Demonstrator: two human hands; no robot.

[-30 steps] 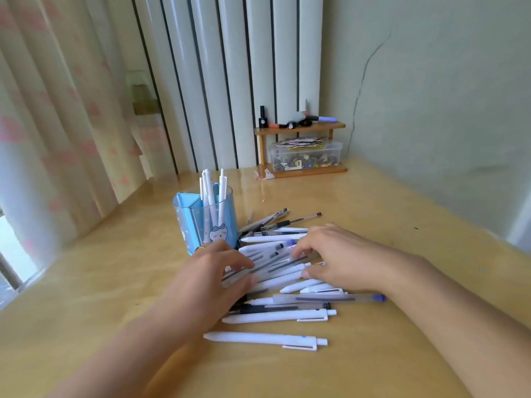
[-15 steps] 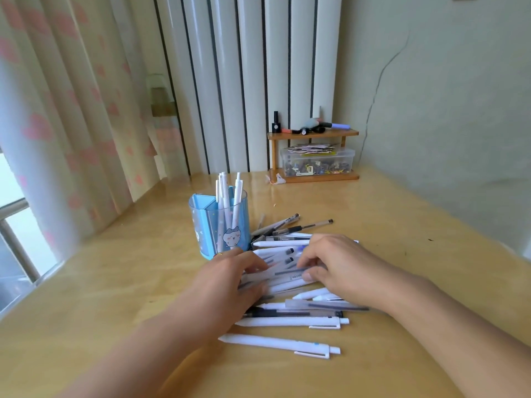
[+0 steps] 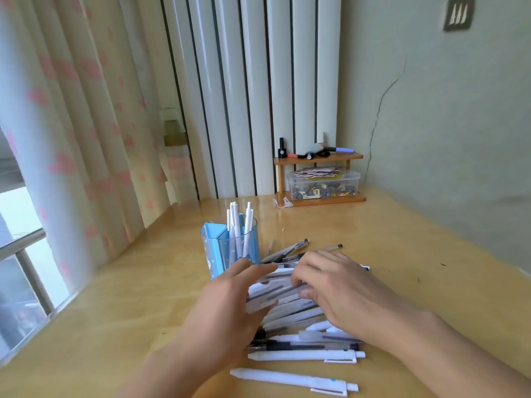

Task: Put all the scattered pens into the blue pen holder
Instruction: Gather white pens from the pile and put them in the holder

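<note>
A translucent blue pen holder (image 3: 219, 254) stands on the wooden table (image 3: 120, 317) with several white pens upright in it. To its right and in front lies a pile of scattered pens (image 3: 293, 311), white, clear and black. My left hand (image 3: 230, 308) and my right hand (image 3: 336, 285) press in from both sides on a bundle of several pens (image 3: 273, 291) at the middle of the pile, just in front of the holder. Two white pens (image 3: 301, 355) lie loose nearest me. A few dark pens (image 3: 290, 251) stick out behind my right hand.
A small wooden shelf (image 3: 319, 198) with a clear plastic box and small items stands at the back against the wall. Curtains and a window run along the left edge of the table. A green wall bounds the right side.
Both hands have closed in on the middle of the pile and gathered several pens into a bundle between them. The camera has tilted up a little.
</note>
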